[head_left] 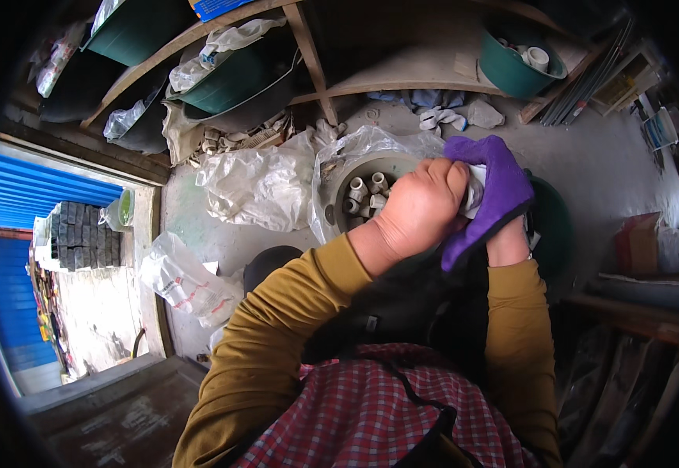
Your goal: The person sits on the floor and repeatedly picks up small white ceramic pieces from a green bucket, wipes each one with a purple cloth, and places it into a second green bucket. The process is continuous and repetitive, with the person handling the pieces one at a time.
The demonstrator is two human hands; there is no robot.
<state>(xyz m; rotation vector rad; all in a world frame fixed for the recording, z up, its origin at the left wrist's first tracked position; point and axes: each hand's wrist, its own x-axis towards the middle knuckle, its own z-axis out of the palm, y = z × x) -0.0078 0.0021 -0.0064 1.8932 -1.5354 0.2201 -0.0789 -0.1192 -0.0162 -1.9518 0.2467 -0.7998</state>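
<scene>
My bare left hand (425, 199) is closed in a fist, pressed up against my right hand. Purple fabric (503, 179), a glove or a cloth, covers my right hand (507, 199), which is curled around a whitish piece (474, 191). That piece shows only in part between the hands, so its kind is unclear. Whatever the left fingers grip is hidden. Just left of the hands and below them, a pale round bucket (329, 189) lined with clear plastic contains several white pipe fittings (357, 187).
A dark green tub (554, 222) stands right of my hands. White plastic sacks (257, 187) lie on the floor to the left, with another bag (187, 281) nearer the doorway. Wooden shelving (312, 58) at the back carries green tubs (234, 78). A reddish box (638, 243) sits far right.
</scene>
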